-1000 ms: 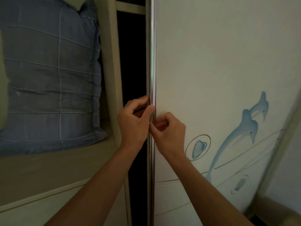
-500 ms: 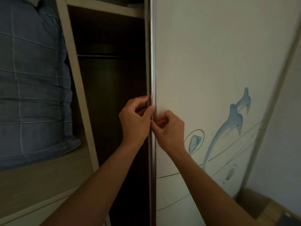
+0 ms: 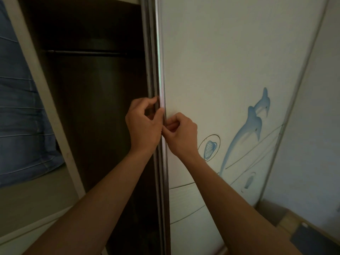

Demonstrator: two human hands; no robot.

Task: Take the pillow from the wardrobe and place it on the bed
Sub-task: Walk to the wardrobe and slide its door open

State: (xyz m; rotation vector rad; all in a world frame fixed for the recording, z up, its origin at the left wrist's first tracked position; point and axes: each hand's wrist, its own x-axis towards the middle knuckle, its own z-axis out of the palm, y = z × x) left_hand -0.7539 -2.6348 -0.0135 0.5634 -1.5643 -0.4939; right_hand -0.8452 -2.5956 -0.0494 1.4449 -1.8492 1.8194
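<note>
Since half a second ago the door [image 3: 230, 70] has slid further right, and more of the wardrobe [image 3: 95, 126] stands exposed: we now see a dark hanging bay with a rail [image 3: 82, 52] across its top. The door is a pale sliding panel printed with dolphins [image 3: 246, 126], and it fills the right half of the view. Left of the bay, past a pale divider [image 3: 44, 111], we find the pillow [image 3: 20, 126]. It is blue with pale check lines, stands on a shelf [image 3: 36, 196] in the neighbouring compartment, and is cut off by the left margin. No hand touches it. The bed is out of view.

Both hands work the edge [image 3: 160, 70], the door's metal strip. The left hand [image 3: 143, 126] curls its fingers round that strip from the bay side, thumb to the front. The right hand [image 3: 181, 135] pinches the same strip from the panel side, just below, and the two hands touch.

We judge the pillow light, soft and bulky, neither fragile nor slippery in its cloth cover. It will likely sag if taken by one corner. We advise both hands, one on each side at mid-height, drawing it straight out past the divider.
</note>
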